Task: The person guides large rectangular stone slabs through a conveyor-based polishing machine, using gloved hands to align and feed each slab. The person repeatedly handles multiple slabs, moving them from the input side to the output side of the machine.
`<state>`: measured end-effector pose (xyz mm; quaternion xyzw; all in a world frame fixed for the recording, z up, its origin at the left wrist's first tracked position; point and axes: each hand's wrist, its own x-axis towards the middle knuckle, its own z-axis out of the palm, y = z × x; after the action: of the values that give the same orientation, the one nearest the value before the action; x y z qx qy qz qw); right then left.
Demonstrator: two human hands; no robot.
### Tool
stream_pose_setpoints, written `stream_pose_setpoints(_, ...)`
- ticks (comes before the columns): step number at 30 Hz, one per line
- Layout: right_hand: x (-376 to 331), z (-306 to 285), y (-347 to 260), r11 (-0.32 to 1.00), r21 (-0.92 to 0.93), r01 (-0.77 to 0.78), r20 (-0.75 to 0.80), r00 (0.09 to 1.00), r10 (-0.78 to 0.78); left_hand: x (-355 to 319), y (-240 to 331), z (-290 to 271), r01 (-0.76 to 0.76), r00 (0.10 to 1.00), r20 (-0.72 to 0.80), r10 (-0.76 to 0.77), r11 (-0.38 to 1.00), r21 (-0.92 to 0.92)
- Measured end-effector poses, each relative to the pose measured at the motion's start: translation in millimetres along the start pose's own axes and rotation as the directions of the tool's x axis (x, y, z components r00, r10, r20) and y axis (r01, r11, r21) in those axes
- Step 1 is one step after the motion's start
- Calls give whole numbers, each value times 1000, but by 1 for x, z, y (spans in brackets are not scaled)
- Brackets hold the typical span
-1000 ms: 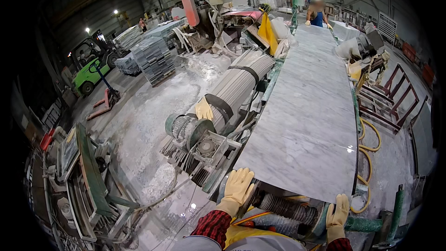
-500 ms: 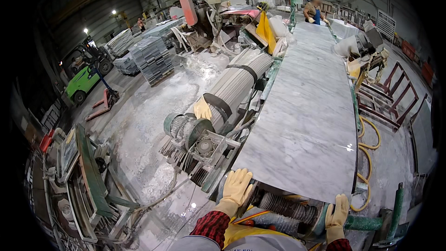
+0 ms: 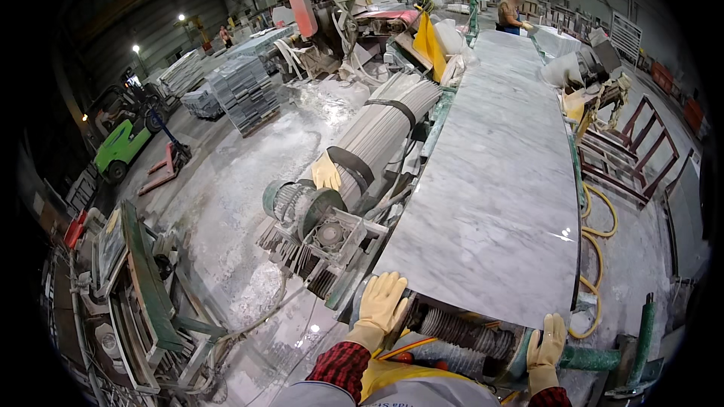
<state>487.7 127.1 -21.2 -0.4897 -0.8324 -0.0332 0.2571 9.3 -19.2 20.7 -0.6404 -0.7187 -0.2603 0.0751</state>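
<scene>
A long, polished grey-white marble slab [image 3: 490, 181] lies flat on a green-framed roller stand and runs away from me. My left hand [image 3: 382, 305], in a cream rubber glove, rests at the slab's near left corner with its fingers stretched out. At the near right corner is my right hand [image 3: 546, 350], gloved alike, its fingers pointing up against the slab's edge. Neither glove is wrapped round anything. Between my hands, below the slab's near edge, a dusty ribbed roller [image 3: 466, 332] shows.
Left of the slab stand a motor [image 3: 298, 207] and a bundle of pale strips [image 3: 377, 128], with a spare glove [image 3: 326, 173] on it. A yellow hose [image 3: 599, 256] hangs at right. Farther off are a co-worker [image 3: 510, 11], a green forklift [image 3: 124, 143] and stacked slabs [image 3: 243, 90].
The co-worker at the far end has turned to the right, hands off the slab's end. The forklift has shifted slightly left. My hands stay at the slab's near corners.
</scene>
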Motion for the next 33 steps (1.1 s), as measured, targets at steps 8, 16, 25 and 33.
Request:
stream_pose_setpoints(8, -1, -6, -5, 999, 26, -40, 60, 997, 38, -5, -3, 3, 0, 1000, -19, 0, 1000, 16)
stream_pose_setpoints(16, -5, -3, -3, 1000, 12, -18, 48, 999, 17, -10, -3, 6, 22, 1000, 1, -22, 999, 39)
stream_pose_setpoints(25, -10, -1, -2, 1000, 2, 3, 42, 999, -3, -13, -2, 5, 42, 999, 2, -42, 999, 8)
stream_pose_setpoints(33, -19, 0, 2, 999, -35, -31, 88, 996, 34, -20, -4, 10, 48, 999, -8, -48, 999, 14)
